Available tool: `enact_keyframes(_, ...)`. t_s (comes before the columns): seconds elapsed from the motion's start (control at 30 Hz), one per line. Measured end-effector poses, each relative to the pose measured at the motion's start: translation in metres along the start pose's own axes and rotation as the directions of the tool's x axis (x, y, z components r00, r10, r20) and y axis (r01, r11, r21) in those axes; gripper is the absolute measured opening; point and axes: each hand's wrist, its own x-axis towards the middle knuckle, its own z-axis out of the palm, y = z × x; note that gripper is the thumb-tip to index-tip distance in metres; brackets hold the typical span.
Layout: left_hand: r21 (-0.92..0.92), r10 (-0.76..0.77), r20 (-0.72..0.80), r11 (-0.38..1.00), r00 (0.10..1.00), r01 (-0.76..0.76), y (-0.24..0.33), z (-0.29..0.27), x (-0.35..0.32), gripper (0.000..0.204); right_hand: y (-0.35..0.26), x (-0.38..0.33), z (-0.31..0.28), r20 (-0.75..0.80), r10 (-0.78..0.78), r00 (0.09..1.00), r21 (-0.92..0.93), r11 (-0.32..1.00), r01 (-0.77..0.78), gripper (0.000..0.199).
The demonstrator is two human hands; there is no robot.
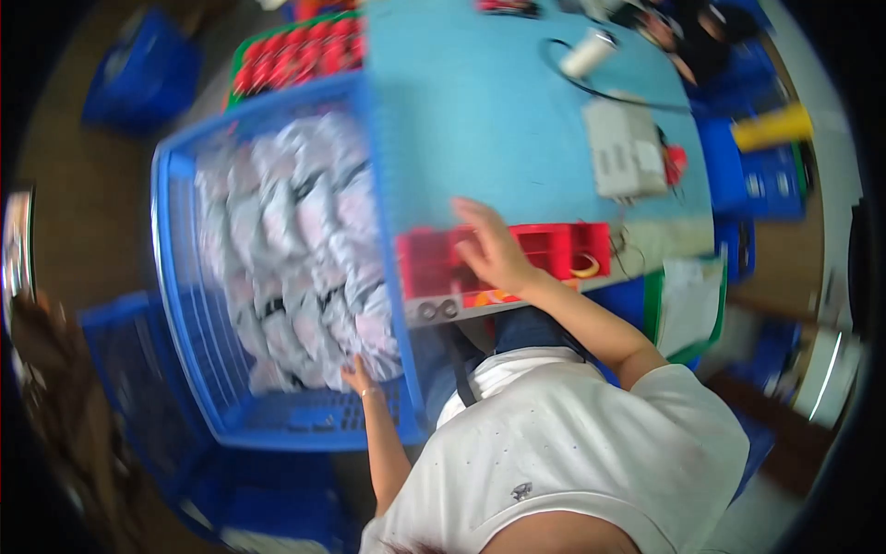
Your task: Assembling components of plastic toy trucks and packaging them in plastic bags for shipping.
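Inside the large blue plastic crate (166, 222), several rows of items in translucent plastic bags (281, 222) lie packed together. My left hand (360, 377) is low in the crate's near right part, its fingers closed at the edge of a plastic bag (374, 337); part of the grip is hidden. Over the red compartment tray (554, 242) at the table's near edge, my right hand (494, 254) is raised with fingers apart and nothing in it. Motion blurs its fingertips.
The crate's right wall adjoins the light blue tabletop (461, 111). A green-edged crate of red parts (300, 54) stands beyond it. On the table are a white box-shaped device (623, 148) and a white cylindrical tool (588, 55) with a black cable. Another person's hand (660, 32) is at the far right.
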Motion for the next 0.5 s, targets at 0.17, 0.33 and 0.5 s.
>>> enact_keyframes(0.17, 0.305, 0.372, 0.040, 0.879, 0.927, -0.366, 0.087, 0.038, -0.020, 0.067, 0.095, -0.093, -0.184, -0.749, 0.105, 0.654, -0.202, 0.904, -0.377, 0.046)
enact_keyframes(0.33, 0.142, 0.564, 0.267, 0.779, 0.782, -0.610, 0.152, 0.138, -0.116, 0.061, 0.269, -0.187, -0.316, -0.945, 0.114, 0.307, -0.155, 0.669, -0.727, 0.049)
enact_keyframes(0.5, -0.011, 0.577, 0.573, 0.715, 0.581, -0.699, 0.150, 0.220, -0.255, 0.058, 0.392, -0.164, -0.377, -0.877, 0.442, 0.189, -0.005, 0.385, -0.923, 0.061)
